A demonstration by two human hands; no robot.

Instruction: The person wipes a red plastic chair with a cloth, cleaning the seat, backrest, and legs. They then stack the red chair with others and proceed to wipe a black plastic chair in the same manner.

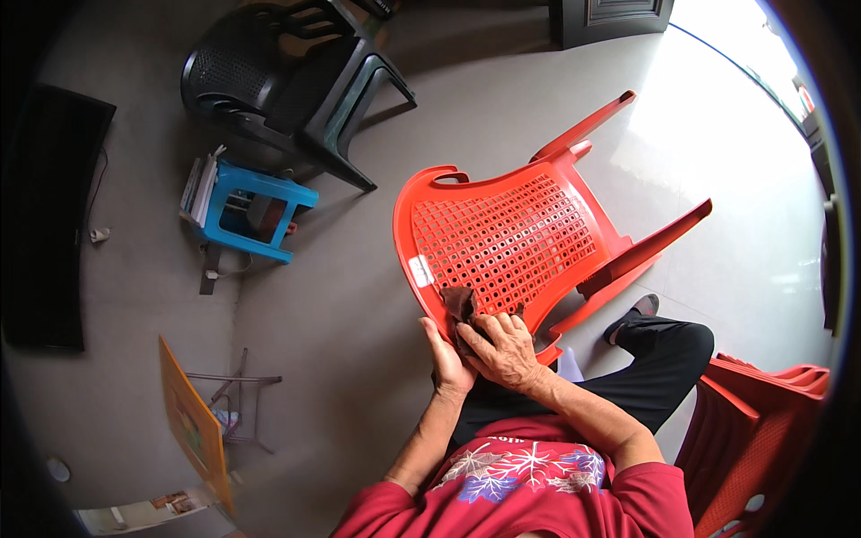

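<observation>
A red plastic chair [529, 242] with a perforated panel is tipped over in front of me, its legs pointing away to the right. A dark brown cloth [459, 303] lies against the near left corner of the panel. My right hand [507, 350] is closed on this cloth, fingers bent and pressed to the chair. Right beside it, my left hand [453, 366] grips the chair's near rim, thumb up along the outer edge. Its other fingers are partly hidden by the cloth and the right hand. A white label [420, 271] sits on the left rim.
Stacked red chairs [753, 430] stand close on my right. At the far left are a dark plastic chair [296, 90] and a blue stool [256, 211] with papers beside it. An orange board [193, 421] leans at the lower left, near a folding metal frame [242, 394]. A dark screen [54, 215] is at the left edge.
</observation>
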